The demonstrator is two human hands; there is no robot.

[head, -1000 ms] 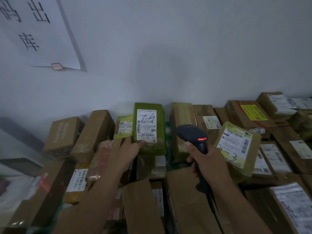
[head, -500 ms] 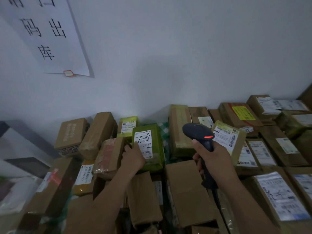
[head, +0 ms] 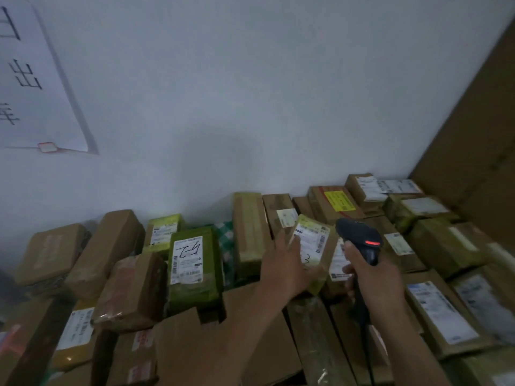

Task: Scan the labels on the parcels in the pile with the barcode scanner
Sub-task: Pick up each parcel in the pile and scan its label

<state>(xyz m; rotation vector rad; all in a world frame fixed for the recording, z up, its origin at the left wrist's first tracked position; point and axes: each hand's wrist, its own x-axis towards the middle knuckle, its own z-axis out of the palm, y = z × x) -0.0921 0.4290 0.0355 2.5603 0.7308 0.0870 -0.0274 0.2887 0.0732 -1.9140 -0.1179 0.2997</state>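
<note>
1. The left grip (head: pixel 284 267) holds a yellow-green parcel (head: pixel 317 280) by its left edge, tilted up so that its white label (head: pixel 310 245) faces the camera.
2. The right grip (head: pixel 374 277) is wrapped round the handle of the black barcode scanner (head: pixel 358 234), which has a red light glowing on its head, just right of that label.
3. The held parcel sits over the pile (head: pixel 250 232) of parcels against the white wall (head: pixel 250 107).

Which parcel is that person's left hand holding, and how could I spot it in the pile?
Follow the foot of the white wall rightwards to the black scanner gripped in the right hand. Just left of the scanner's head in the picture, the left hand holds a tilted parcel. Unlike its neighbours, it stands up at an angle, and its white label carries a handwritten 3.
</note>
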